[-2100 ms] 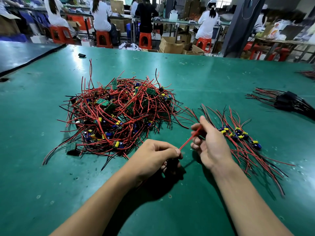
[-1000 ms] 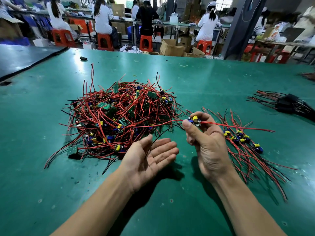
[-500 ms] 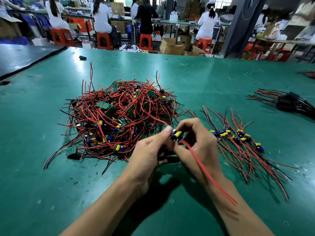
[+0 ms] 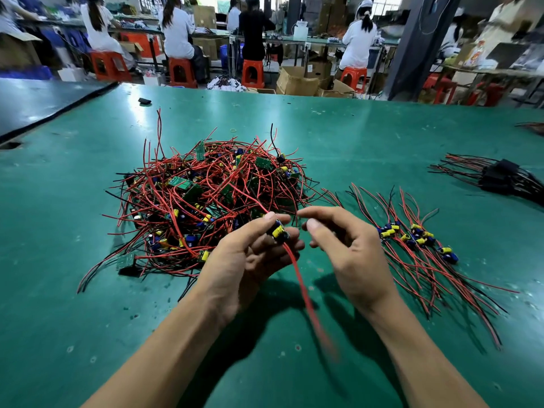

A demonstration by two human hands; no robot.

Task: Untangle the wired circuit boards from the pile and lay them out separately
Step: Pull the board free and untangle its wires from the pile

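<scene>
A tangled pile [image 4: 206,195] of small green circuit boards with red and black wires lies on the green table [image 4: 353,134]. My left hand [image 4: 244,260] pinches one small circuit board [image 4: 279,232] with a yellow capacitor, just in front of the pile. Its red wire [image 4: 303,287] hangs down toward me, and another red wire runs back into the pile. My right hand [image 4: 341,248] hovers just right of the board with fingers loosely curled, holding nothing. To the right lies a row of separated wired boards [image 4: 412,240], side by side.
A bundle of black parts with red and black wires [image 4: 497,175] lies at the far right. A small black item [image 4: 144,101] sits near the far edge. A darker table [image 4: 38,98] adjoins on the left. People sit on orange stools beyond the table.
My right hand has let go of the board and moved slightly right. The board now stays in my left hand alone, with its red wire dangling lower between my arms.
</scene>
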